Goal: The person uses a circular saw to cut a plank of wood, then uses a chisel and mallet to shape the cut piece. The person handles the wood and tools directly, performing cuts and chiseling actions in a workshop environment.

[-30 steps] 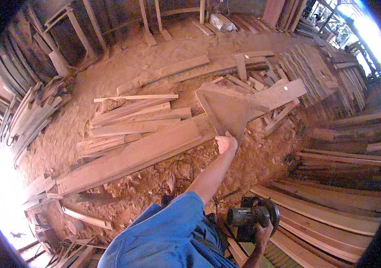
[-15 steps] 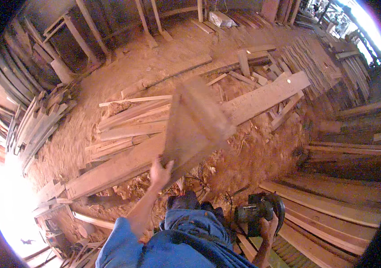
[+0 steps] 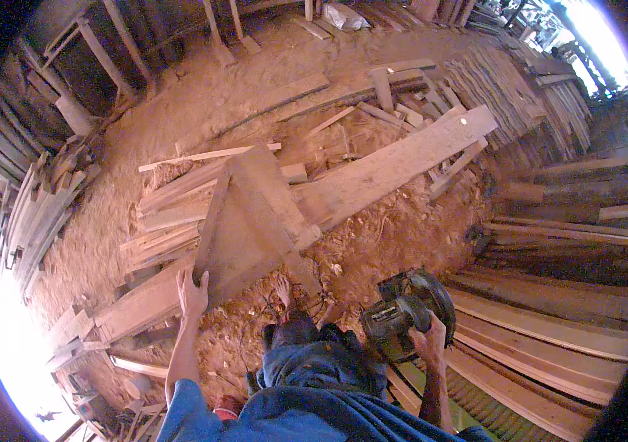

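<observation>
Brown triangular wooden panel (image 3: 255, 228): left hand (image 3: 194, 293) pinched nearest edge, underside hidden. Rounded black power saw (image 3: 388, 324): clasped in right hand (image 3: 430, 340), blade indistinct.

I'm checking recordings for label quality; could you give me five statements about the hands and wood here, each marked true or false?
1. The right hand holds a dark power tool. True.
2. The left hand is empty. False: the left hand grips the triangular wooden piece.
3. In this view, the triangular wooden piece covers part of the long plank. True.
4. The power tool is left of the triangular wooden piece. False: it is to its right.
5. The sleeve on the left arm is blue. True.
</observation>
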Demonstrator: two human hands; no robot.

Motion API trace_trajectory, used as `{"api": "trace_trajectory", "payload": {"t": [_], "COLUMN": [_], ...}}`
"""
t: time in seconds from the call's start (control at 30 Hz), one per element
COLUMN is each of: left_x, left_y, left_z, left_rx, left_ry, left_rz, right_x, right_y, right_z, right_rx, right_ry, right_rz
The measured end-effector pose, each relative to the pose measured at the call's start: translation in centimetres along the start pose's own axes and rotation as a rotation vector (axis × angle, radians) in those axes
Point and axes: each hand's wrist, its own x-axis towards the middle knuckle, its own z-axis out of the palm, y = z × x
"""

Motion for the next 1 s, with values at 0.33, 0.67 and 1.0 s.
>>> {"api": "trace_trajectory", "payload": {"t": [0.33,0.67,1.0], "left_x": [1.5,2.3,3.7], "left_y": [-1.2,-0.4,0.8], "left_z": [2.7,1.6,2.6], "left_rx": [-0.002,-0.082,0.167], "left_ry": [0.060,-0.024,0.108], "left_rz": [0.096,-0.027,0.109], "right_x": [2.9,5.3,5.6], "right_y": [-10.1,-14.7,-15.7], "right_z": [4.7,9.7,12.6], "right_rx": [-0.145,-0.054,-0.030], "right_ry": [-0.057,-0.134,-0.134], "right_rz": [-0.131,-0.225,-0.310]}}
